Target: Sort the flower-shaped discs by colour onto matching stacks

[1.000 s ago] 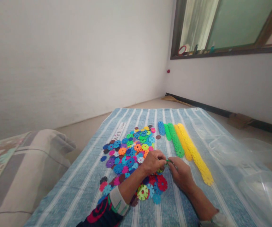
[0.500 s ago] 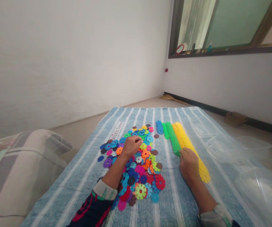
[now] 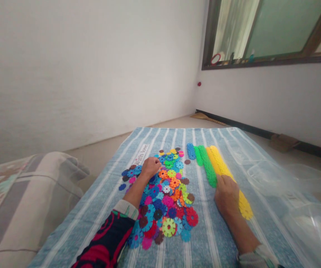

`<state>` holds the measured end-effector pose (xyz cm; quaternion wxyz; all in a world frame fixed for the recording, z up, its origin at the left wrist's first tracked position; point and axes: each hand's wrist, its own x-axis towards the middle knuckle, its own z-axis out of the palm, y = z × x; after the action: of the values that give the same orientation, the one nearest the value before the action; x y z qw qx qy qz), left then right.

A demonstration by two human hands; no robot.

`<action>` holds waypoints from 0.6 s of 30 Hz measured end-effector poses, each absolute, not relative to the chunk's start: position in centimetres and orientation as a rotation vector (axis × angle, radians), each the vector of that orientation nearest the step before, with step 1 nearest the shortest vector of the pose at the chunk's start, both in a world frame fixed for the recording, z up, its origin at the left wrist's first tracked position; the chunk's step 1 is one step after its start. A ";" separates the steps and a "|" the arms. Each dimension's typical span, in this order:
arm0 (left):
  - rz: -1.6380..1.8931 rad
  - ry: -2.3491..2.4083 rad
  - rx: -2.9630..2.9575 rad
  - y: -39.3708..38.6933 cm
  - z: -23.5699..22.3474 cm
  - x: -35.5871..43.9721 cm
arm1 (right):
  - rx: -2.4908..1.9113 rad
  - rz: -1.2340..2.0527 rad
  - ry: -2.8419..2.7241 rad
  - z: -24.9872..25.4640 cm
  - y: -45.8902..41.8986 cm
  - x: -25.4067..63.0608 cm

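My left hand (image 3: 150, 167) is over the upper left of a loose pile of colourful notched plastic discs (image 3: 168, 201), its fingers curled together; whatever they pinch is hidden. At the near end of a long row of overlapping green discs (image 3: 207, 166), my right hand (image 3: 227, 194) is closed, its back covering part of the long yellow disc row (image 3: 245, 208). Its fingertips are mostly hidden, so I cannot make out what they grip. Left of the long green row lie a shorter green row (image 3: 198, 155) and a short blue row (image 3: 190, 151).
A blue striped cloth (image 3: 93, 208) covers the table. Clear plastic containers (image 3: 311, 227) stand along the right side. Between pile and rows lies a lone brown disc (image 3: 187, 162). At the left is a draped checked cloth (image 3: 54, 186); a broom (image 3: 205, 118) lies on the floor.
My left hand has shifted slightly left and away from me over the pile, uncovering an orange disc. My right hand stays by the green row's near end. The whole view has shifted a little.
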<state>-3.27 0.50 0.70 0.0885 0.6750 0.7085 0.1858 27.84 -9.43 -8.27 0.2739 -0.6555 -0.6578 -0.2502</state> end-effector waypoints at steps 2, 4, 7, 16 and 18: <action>0.481 2.141 2.007 1.0 0.6 -2.4 | -1.744 -0.651 -1.779 -8.3 -9.5 27.8; 0.420 2.177 2.002 1.3 0.6 -1.5 | -1.718 -0.631 -1.784 -8.3 -9.5 27.8; 0.355 2.224 1.993 1.8 0.7 -0.2 | -1.678 -0.611 -1.789 -8.3 -9.6 27.7; 0.226 2.249 1.974 2.6 -0.1 0.4 | -1.632 -0.570 -1.788 -8.1 -9.7 27.4; 0.199 2.241 1.967 2.6 0.0 -0.1 | -1.628 -0.557 -1.791 -8.1 -9.8 27.3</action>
<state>-0.13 2.58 0.02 0.0765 0.6562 0.7477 0.0664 27.32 -9.77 -8.13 0.3234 -0.6203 -0.6824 -0.2121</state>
